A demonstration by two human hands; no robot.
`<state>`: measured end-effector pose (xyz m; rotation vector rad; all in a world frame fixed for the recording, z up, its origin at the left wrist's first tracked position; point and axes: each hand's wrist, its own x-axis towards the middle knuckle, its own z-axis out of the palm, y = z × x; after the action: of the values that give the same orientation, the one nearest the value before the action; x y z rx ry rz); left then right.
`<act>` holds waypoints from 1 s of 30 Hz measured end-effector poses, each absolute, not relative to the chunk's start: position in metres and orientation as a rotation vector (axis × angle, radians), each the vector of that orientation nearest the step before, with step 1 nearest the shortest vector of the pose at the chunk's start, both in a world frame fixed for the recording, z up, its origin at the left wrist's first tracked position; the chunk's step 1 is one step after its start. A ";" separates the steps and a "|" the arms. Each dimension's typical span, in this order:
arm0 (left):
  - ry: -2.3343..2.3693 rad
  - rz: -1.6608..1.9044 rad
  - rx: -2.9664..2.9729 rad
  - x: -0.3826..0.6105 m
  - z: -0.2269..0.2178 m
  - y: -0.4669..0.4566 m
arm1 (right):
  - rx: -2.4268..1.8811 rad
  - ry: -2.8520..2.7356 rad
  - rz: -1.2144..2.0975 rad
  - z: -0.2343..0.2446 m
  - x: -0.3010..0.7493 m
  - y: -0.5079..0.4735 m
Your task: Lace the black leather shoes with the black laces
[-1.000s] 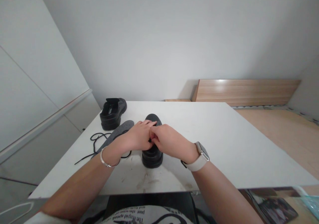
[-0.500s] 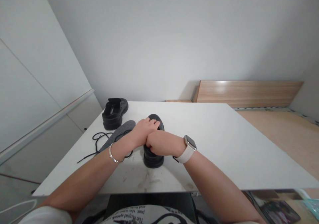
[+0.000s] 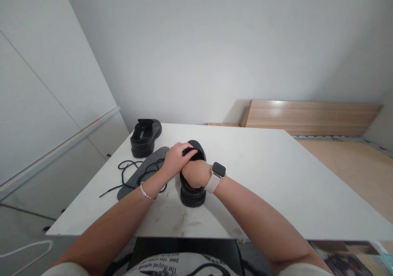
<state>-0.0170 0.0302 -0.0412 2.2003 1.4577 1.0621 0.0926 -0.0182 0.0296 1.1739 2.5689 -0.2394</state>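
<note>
A black shoe (image 3: 193, 198) stands on the white table in front of me, its toe pointing away and its heel towards me. My left hand (image 3: 177, 158) pinches the shoe's raised tongue (image 3: 190, 149) from the left, thumb lying across it. Inside the shoe opening is my right hand (image 3: 195, 173), sunk in to about the wrist, so its fingers are hidden. Left of the shoe lies a grey insole (image 3: 132, 185), with a loose black shoelace (image 3: 122, 170) tangled over and beside it.
A second black shoe (image 3: 141, 145) stands at the table's back left corner. The white table (image 3: 260, 178) has brownish smudges near its front edge. White cabinets rise on the left. A wooden headboard (image 3: 307, 116) and bed base stand to the right.
My right hand has gone deeper into the shoe. My left hand has shifted its hold, and the tongue now stands up. The view has moved slightly.
</note>
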 end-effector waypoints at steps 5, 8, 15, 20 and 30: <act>1.360 1.111 2.111 -0.018 -0.042 0.031 | 1.214 2.561 -0.251 0.029 0.099 -0.022; 1.286 1.094 2.062 -0.020 -0.036 0.029 | 1.292 2.616 -0.208 0.025 0.105 -0.024; 1.110 1.054 1.925 -0.023 -0.025 0.026 | 1.502 2.762 -0.100 0.021 0.120 -0.032; 1.046 1.072 1.842 -0.024 -0.026 0.026 | 1.740 2.872 -0.047 0.033 0.127 -0.036; 1.059 1.207 1.725 -0.024 -0.040 0.018 | 2.330 3.591 0.547 0.097 0.139 -0.065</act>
<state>-0.0238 0.0177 -0.0400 1.7246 1.0589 1.2066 0.1391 -0.0648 0.0967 2.3296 3.5913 0.5465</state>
